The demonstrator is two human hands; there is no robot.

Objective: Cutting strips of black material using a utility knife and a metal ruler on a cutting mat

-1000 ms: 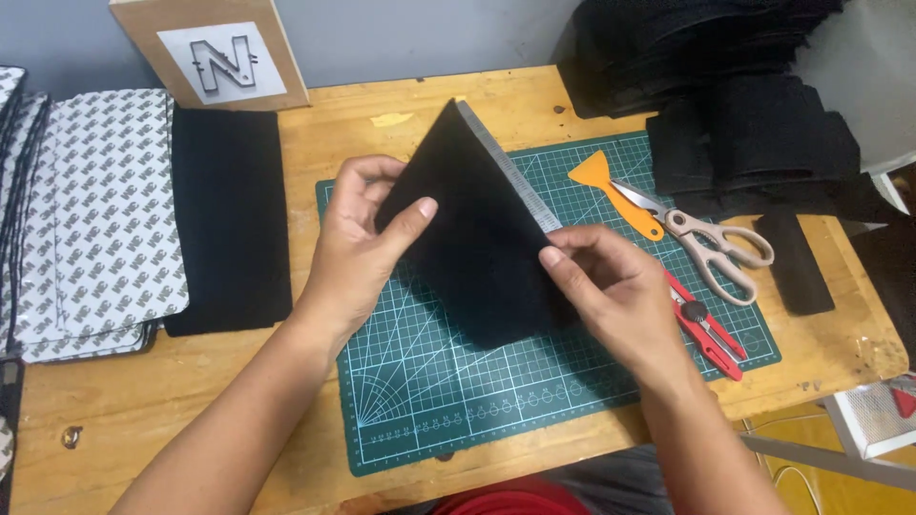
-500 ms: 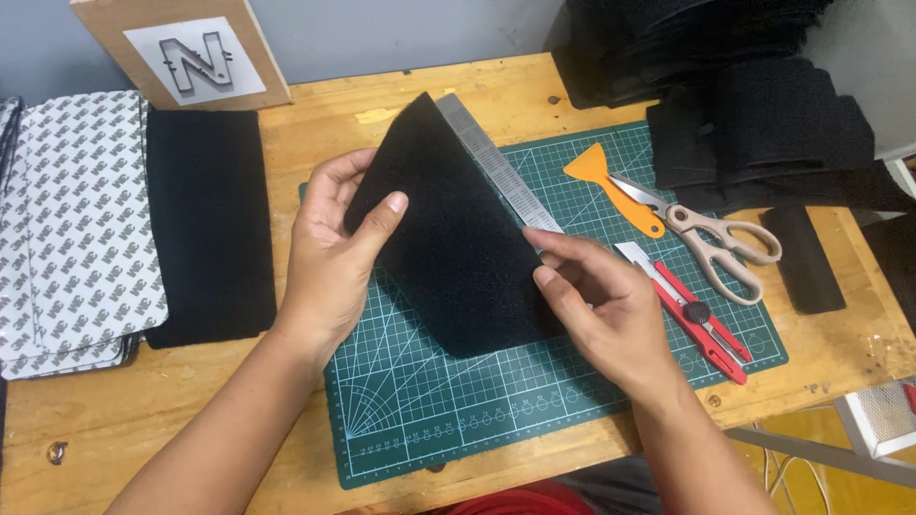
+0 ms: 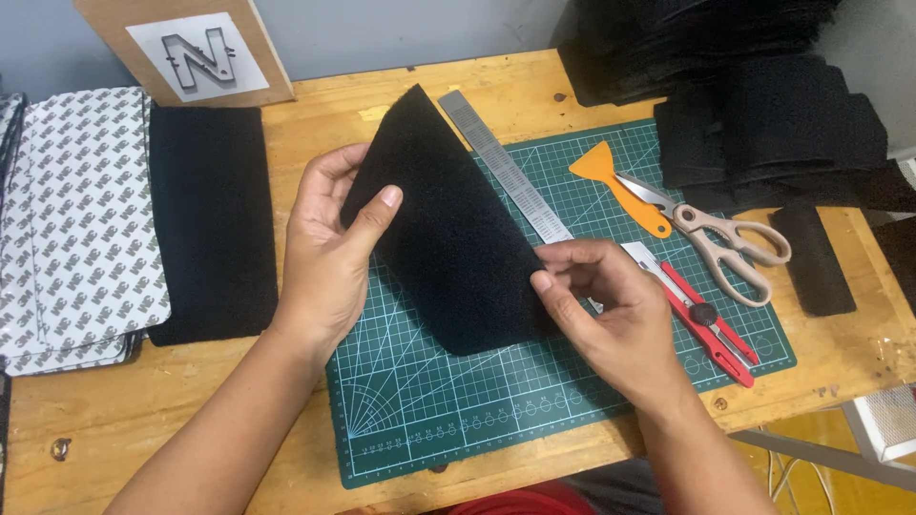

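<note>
1. At the far left we note a stack of white printed sheets, and just beside it a flat black felt strip, both laid on the wooden table; they appear set aside within reach, clear of the work area.
2. The left hand holds the black felt piece by its left edge, thumb in front and fingers behind, pinching it so that it stands tilted above the green cutting mat.
3. The right hand pinches the same piece at its lower right edge, seemingly to steady or part it.
4. A steel ruler lies diagonally on the mat, partly behind the piece.
5. Further right lie an orange scraper, scissors and a red utility knife, untouched.
</note>
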